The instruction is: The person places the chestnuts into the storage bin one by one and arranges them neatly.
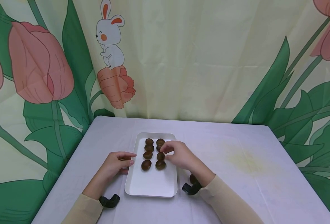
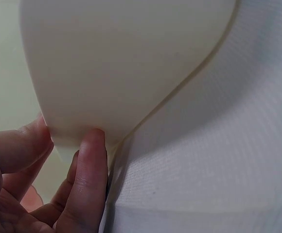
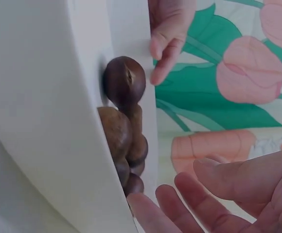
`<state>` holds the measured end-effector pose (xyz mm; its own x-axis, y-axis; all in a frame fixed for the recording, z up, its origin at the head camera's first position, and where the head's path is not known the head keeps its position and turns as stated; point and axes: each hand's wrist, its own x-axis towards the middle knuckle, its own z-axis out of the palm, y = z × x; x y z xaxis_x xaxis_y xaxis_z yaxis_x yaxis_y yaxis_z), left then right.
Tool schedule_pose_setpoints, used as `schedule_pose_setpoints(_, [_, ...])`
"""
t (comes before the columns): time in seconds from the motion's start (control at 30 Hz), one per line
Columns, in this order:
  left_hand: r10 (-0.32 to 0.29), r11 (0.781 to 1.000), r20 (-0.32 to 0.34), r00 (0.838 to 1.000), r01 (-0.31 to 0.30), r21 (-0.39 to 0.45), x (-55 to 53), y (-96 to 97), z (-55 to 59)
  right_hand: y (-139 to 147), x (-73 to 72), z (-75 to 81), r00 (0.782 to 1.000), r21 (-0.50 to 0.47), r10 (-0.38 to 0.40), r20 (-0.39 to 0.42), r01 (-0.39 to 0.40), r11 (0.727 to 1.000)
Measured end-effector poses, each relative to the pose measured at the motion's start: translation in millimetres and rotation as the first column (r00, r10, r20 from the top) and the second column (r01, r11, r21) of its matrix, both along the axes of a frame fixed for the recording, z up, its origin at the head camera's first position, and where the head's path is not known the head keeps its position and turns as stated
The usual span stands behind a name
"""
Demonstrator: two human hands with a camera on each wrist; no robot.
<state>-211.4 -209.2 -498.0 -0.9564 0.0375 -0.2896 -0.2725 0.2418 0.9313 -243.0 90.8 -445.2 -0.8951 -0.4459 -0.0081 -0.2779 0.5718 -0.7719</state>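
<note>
Chestnuts (image 1: 146, 165) lie in two columns in a white rectangular tray (image 1: 151, 188). My left hand (image 1: 120, 163) holds the tray's left edge, the thumb at the rim and a finger against the outer wall (image 2: 107, 73) in the left wrist view. My right hand (image 1: 178, 152) reaches over the tray's right rim, its fingertips beside the right column. In the right wrist view its fingers (image 3: 199, 208) are loosely bent and spread, one fingertip close to the nearest chestnuts (image 3: 133, 184). Whether that fingertip touches them I cannot tell. No chestnut shows between thumb and fingers.
Another chestnut (image 1: 192, 179) lies on the white-covered table (image 1: 237, 149) right of the tray, partly hidden by my right wrist. Black wrist devices (image 1: 110, 201) sit on both wrists. A curtain (image 1: 181, 62) printed with tulips and a rabbit hangs behind the table.
</note>
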Motion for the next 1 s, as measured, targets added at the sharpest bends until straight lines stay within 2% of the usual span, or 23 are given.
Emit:
schedule_pose_setpoints(0.3, [0.02,1.0,0.016,1.0,-0.02,-0.009,1.2,0.6,1.4,23,1.5,5.7,0.999,-0.004,-0.035,0.012,0.035,0.999])
schedule_pose_setpoints(0.6, [0.008,1.0,0.004,1.0,-0.008,-0.006,0.6,-0.2,0.5,52,4.0,4.3,0.994,0.012,-0.105,0.037,0.104,0.994])
schedule_pose_setpoints(0.8, [0.014,1.0,0.016,1.0,-0.013,-0.011,-0.4,0.1,0.8,69,6.7,2.2,0.986,0.059,-0.156,0.062,0.152,0.987])
schedule_pose_setpoints(1.0, [0.014,1.0,0.021,1.0,-0.013,-0.009,-2.2,0.1,-0.1,85,8.9,-3.2,0.981,0.087,-0.179,0.074,0.173,0.981])
